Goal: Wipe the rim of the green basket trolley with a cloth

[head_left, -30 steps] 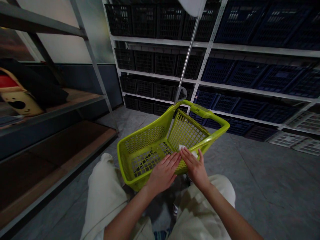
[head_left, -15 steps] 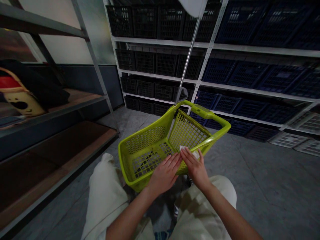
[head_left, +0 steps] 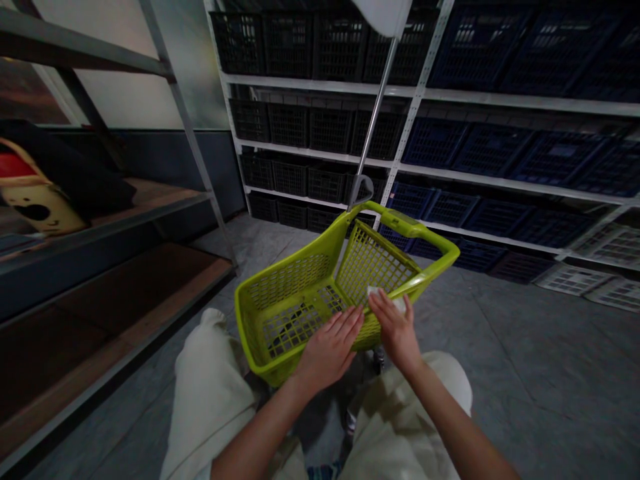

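Observation:
A lime-green plastic shopping basket (head_left: 295,293) on wheels stands on the floor in front of my knees, its handle (head_left: 415,230) at the far right. My left hand (head_left: 327,347) lies flat on the basket's near rim, fingers stretched out. My right hand (head_left: 397,327) presses a small white cloth (head_left: 374,293) against the rim, fingers flat over it. Both my legs in light trousers (head_left: 210,393) show below.
A metal pole (head_left: 373,127) rises behind the basket. White shelving with black crates (head_left: 310,123) and blue crates (head_left: 500,147) fills the back wall. A wooden-decked rack (head_left: 125,280) runs along the left with a yellow and red object (head_left: 30,190). Grey floor (head_left: 550,387) lies to the right.
My right hand and the white cloth have slid a little up and right along the rim. My left hand stays in place.

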`<state>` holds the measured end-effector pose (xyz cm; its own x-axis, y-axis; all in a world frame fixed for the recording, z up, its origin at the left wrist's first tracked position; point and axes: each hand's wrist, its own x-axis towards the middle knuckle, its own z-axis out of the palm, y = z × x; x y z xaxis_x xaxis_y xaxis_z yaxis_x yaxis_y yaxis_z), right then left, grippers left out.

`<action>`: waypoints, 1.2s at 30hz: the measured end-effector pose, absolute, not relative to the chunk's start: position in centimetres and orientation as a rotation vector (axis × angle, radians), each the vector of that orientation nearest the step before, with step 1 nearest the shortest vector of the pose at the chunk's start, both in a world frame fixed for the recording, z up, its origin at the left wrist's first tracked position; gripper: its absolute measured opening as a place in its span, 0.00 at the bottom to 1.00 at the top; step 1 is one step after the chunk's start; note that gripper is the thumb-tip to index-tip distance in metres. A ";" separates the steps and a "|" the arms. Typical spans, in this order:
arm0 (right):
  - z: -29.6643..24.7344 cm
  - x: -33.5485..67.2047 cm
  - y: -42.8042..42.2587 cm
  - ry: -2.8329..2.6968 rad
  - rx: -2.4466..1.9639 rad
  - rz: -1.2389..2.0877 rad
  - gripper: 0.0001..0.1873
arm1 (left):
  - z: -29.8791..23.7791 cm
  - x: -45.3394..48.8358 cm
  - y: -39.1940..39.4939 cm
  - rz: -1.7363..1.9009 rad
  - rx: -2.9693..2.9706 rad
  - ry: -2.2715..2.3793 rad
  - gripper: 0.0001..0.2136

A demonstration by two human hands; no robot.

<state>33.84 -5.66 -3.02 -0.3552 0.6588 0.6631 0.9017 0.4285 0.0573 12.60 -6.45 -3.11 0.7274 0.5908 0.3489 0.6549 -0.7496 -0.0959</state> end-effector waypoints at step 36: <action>-3.5 33.8 -6.6 -2.292 -1.257 -0.545 0.34 | -3.4 13.0 -6.5 -0.455 -2.692 -0.977 0.31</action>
